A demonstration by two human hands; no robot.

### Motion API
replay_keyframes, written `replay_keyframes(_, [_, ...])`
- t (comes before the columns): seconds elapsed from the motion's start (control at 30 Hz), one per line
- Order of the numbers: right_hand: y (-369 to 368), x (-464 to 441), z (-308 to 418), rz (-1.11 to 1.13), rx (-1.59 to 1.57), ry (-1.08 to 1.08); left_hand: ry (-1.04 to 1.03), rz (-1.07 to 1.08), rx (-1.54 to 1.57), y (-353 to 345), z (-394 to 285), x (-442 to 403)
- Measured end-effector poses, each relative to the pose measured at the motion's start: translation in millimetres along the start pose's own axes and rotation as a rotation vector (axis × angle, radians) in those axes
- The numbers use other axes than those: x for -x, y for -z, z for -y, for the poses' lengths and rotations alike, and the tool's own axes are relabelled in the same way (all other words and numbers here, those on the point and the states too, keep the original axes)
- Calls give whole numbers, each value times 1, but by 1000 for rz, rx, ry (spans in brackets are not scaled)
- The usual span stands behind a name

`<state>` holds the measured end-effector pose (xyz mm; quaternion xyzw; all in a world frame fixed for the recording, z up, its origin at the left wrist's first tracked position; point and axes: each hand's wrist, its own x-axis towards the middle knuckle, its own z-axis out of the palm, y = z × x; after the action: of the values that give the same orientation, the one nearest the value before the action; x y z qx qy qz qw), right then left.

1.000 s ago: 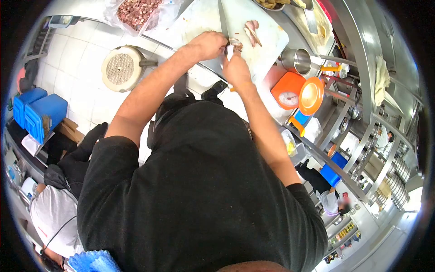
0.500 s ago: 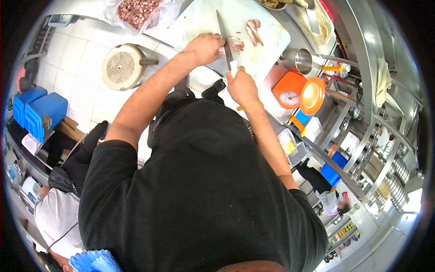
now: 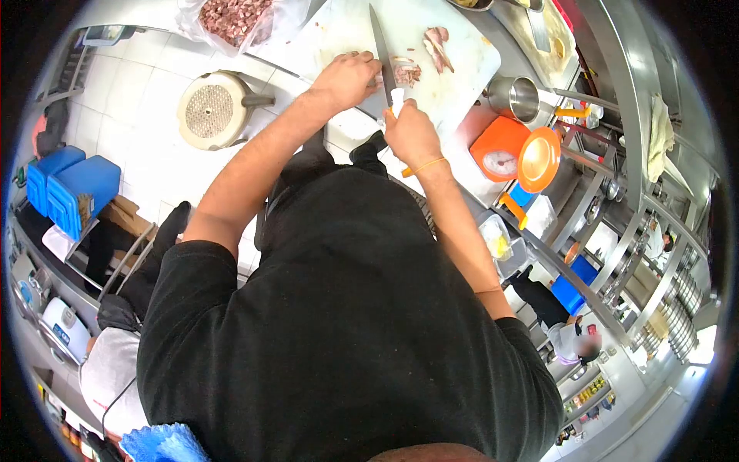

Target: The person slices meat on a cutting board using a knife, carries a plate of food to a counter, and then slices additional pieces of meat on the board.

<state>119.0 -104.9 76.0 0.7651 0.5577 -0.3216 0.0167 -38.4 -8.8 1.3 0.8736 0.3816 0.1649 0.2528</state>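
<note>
My right hand is wrapped round the white handle of a kitchen knife, its long blade pointing away from me over the white cutting board. Just left of the blade, my left hand is closed with curled fingers on a piece of meat, mostly hidden under the fingertips. Small chopped meat pieces lie against the blade's right side. Farther right on the board is a longer strip of meat, touched by neither hand.
A plastic bag of diced meat stands beyond the board's left side. To the right are a metal pot and an orange scale. A stool is on the tiled floor at left. Other people are at lower left and far right.
The knife and my right hand have slid slightly forward, away from my body. My left hand stays at the meat beside the blade. The whole view has shifted a little.
</note>
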Motion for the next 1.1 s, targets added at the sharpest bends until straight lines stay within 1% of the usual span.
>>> replay_keyframes(0.1, [-25,-11,-6,-78,-22,24,19,67,12,1,-1,0])
replay_keyframes(0.17, [-26,-32,-9,-116,-73,62,28,87,-5,5,-2,-2])
replay_keyframes(0.23, [-11,-31,-8,-42,-98,48,14,79,-23,7,-6,-3])
replay_keyframes(0.27, [-1,-36,-7,-10,-108,51,28,35,-18,9,-6,-5])
replay_keyframes(0.3, [-4,-35,-18,-66,-84,117,46,-2,-5,4,-8,-1])
replay_keyframes(0.4, [22,-2,-24,-129,-126,60,90,-110,22,-6,-10,4])
replay_keyframes(0.43, [19,4,-39,-218,-104,123,100,-145,29,-8,-9,4])
replay_keyframes(0.53, [22,28,-77,-119,-226,23,124,-223,173,-15,-7,3])
replay_keyframes(0.63, [10,54,-106,-47,-361,-89,77,-391,187,-28,-10,-5])
replay_keyframes(0.73, [-8,72,-120,-34,-388,-93,20,-517,98,-37,-23,-22])
replay_keyframes(0.77, [-10,78,-122,16,-415,-172,6,-518,68,-38,-26,-26])
replay_keyframes(0.83, [-29,80,-133,-156,-300,33,-28,-519,10,-43,-27,-36])
replay_keyframes(0.87, [-37,81,-140,-244,-241,132,-10,-499,17,-44,-26,-38])
replay_keyframes(0.93, [-24,83,-126,-198,-199,36,23,-455,31,-43,-19,-39])
replay_keyframes(1.0, [-8,86,-111,-148,-154,-61,81,-381,-21,-40,-15,-40])
replay_keyframes(1.03, [-7,85,-112,-200,-135,-29,110,-348,-48,-37,-14,-43])
replay_keyframes(1.1, [1,81,-113,-188,-104,-39,111,-284,-86,-31,-15,-51])
